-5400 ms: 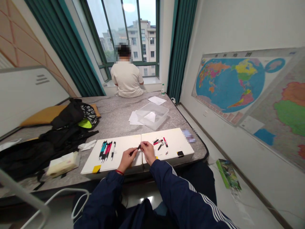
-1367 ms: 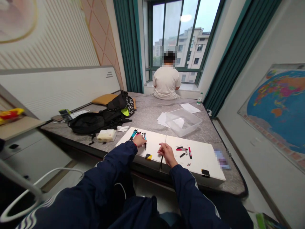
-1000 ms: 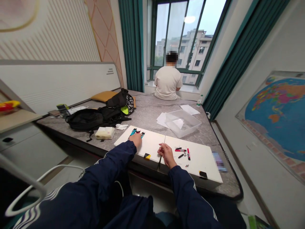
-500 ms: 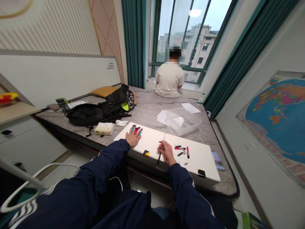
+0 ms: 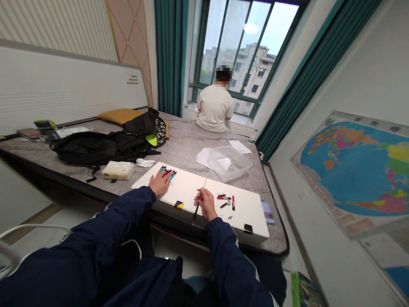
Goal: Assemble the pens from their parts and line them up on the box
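Note:
My left hand (image 5: 160,184) lies with fingers spread on a row of pens (image 5: 173,174), turquoise and red with black ends, at the left part of the white boxes' top. The fingers cover parts of the pens. Over the seam between the two white boxes (image 5: 188,185) is my right hand (image 5: 207,204), its fingers curled and thumb close to them. Whatever it may pinch is too small to make out. To its right lie a red pen part (image 5: 233,203), another red and black piece (image 5: 223,198) and several small black pieces (image 5: 223,205).
Behind the boxes stand a clear plastic bin (image 5: 228,170) and paper sheets (image 5: 239,147). A tissue pack (image 5: 118,170) and black backpack (image 5: 92,147) lie to the left. A person (image 5: 215,106) sits facing the window. A bottle (image 5: 252,136) stands near the curtain.
The camera view has turned slightly right, so everything sits further left in the picture. Both hands stay in nearly the same places on the boxes.

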Demonstrator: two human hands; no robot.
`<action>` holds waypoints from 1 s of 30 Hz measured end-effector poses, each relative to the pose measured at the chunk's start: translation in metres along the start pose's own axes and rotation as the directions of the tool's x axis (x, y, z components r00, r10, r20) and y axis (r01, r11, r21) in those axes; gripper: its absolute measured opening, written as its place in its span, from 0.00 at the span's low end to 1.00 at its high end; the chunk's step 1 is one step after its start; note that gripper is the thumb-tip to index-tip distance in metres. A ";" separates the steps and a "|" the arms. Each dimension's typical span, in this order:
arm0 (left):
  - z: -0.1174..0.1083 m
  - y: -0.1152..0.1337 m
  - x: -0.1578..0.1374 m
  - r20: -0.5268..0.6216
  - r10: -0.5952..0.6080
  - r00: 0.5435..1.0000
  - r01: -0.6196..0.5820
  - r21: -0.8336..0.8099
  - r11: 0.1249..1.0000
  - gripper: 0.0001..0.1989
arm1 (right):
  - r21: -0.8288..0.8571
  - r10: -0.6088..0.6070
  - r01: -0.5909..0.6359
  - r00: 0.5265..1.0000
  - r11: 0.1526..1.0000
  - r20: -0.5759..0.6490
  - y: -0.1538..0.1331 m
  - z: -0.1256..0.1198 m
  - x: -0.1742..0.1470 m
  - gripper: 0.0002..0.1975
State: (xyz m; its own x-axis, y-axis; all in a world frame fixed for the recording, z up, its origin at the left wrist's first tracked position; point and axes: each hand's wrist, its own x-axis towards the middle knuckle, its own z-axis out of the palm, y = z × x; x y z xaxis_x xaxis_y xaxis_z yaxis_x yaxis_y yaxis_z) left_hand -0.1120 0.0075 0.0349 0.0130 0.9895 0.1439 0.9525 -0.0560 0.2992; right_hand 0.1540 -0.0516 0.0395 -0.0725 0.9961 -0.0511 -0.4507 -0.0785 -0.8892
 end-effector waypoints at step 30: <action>0.045 0.125 -0.047 -0.339 0.293 0.894 -0.367 -0.181 0.912 0.10 | -0.958 -0.036 0.099 0.995 0.268 0.093 -0.151 -0.132 -0.010 0.13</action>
State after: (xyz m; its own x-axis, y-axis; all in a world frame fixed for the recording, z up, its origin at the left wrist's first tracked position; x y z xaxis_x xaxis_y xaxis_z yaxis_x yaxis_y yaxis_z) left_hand 0.0204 -0.0403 0.0233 0.1874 0.8232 0.5360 0.8093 -0.4387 0.3907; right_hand 0.3400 -0.0444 0.1146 -0.1386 0.9901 0.0234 0.7249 0.1176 -0.6787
